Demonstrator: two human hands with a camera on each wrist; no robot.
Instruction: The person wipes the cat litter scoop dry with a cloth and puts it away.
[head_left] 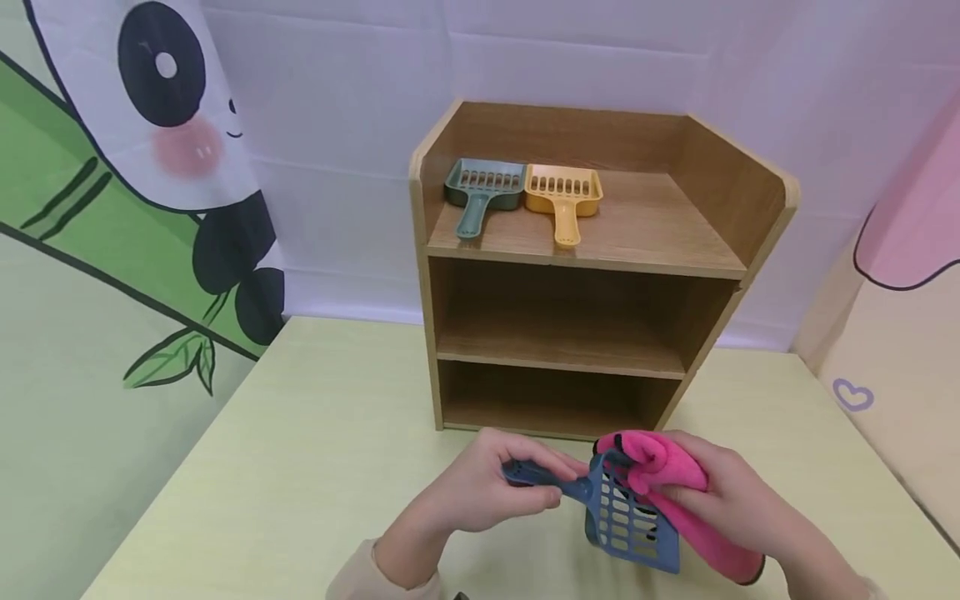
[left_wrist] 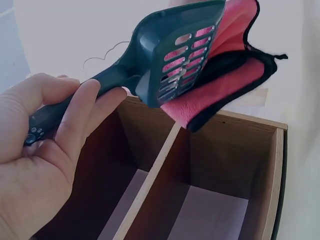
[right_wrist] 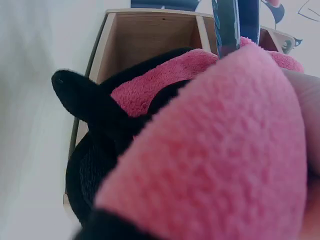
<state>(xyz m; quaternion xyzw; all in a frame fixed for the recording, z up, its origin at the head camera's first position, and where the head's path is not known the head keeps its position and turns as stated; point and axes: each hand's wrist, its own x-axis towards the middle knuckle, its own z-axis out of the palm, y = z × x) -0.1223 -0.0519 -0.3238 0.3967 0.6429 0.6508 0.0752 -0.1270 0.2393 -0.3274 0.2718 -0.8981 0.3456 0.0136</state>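
Note:
My left hand (head_left: 491, 483) grips the handle of a dark blue-green slotted litter scoop (head_left: 628, 512), its fingers wrapped round it in the left wrist view. The scoop is tilted, with its slotted face toward the head camera. In my right hand (head_left: 738, 500) is a bunched pink cloth (head_left: 667, 467) with black edging, pressed against the scoop's far side and top edge. Pink shows through the slots of the scoop (left_wrist: 175, 50) in the left wrist view. Up close in the right wrist view, the cloth (right_wrist: 215, 150) hides most of the right hand.
Behind the hands stands a wooden shelf unit (head_left: 570, 367) on a pale yellow table (head_left: 300, 467). On its top board, a green litter scoop (head_left: 486, 187) and a yellow litter scoop (head_left: 564, 196) lie side by side at the left. A printed curtain (head_left: 337, 125) hangs behind.

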